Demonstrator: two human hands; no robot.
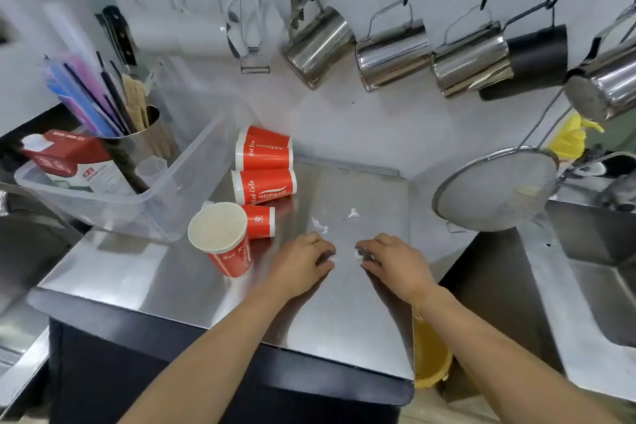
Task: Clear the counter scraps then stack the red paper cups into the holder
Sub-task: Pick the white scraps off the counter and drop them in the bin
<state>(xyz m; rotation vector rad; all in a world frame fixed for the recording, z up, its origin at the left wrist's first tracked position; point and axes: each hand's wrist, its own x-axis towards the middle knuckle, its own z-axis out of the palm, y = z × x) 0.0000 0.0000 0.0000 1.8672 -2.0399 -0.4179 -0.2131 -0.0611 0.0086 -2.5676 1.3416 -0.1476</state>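
Palm down on the steel counter (pixel 364 303), my left hand (pixel 301 263) and my right hand (pixel 395 262) face each other. Each has its thumb and forefinger closed around a small white paper scrap: one (pixel 332 255) at the left fingertips, one (pixel 359 253) at the right. Two more scraps (pixel 320 225) (pixel 353 213) lie loose just beyond the hands. One red paper cup (pixel 220 241) stands upright left of my left hand. A small red cup (pixel 260 220) and three larger red cups (pixel 265 184) (pixel 265 158) (pixel 267 138) lie on their sides behind it.
A clear plastic bin (pixel 179 189) at the left holds a steel pot of straws (pixel 137 141) and a carton (pixel 65 155). Steel jugs (pixel 392 53) hang on the wall. A mesh strainer (pixel 495 189) hangs at the right above a sink (pixel 599 272). A yellow bucket (pixel 430 354) stands below.
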